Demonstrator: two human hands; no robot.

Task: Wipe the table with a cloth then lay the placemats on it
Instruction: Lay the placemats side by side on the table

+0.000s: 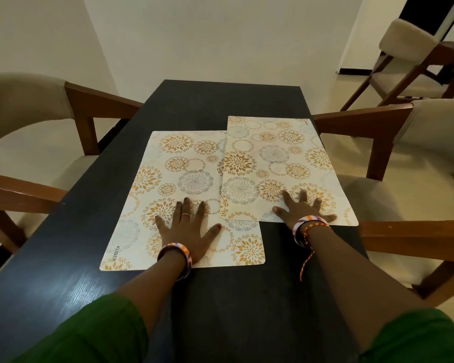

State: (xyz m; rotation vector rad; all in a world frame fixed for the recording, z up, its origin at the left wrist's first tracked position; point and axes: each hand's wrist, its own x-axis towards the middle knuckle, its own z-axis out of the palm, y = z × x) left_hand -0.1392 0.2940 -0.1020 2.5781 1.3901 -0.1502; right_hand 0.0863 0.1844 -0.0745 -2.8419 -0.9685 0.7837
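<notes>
While both palms are pressing flat, the person is settling two floral placemats onto the dark table. The left hand is lying spread on the left placemat, fingers splayed, grasping nothing; the right hand is resting the same way near the front edge of the right placemat, its grip likewise released. The right mat is overlapping the left one along their shared side, sitting further from the person and reaching to the table's right edge, while the left mat is lying nearer and slightly askew. No cloth is showing anywhere in view, so the wiping seems finished and the laying is under way.

To do this step well, the person is probably needing to slide the mats apart until the overlap is gone, keeping the palms flat so the thin sheets are gliding rather than buckling. Front edges should be lining up with each other and running parallel to the table's rim. The right mat's outer corner risks hanging over the side by the chair, so it is worth drawing inward.
</notes>
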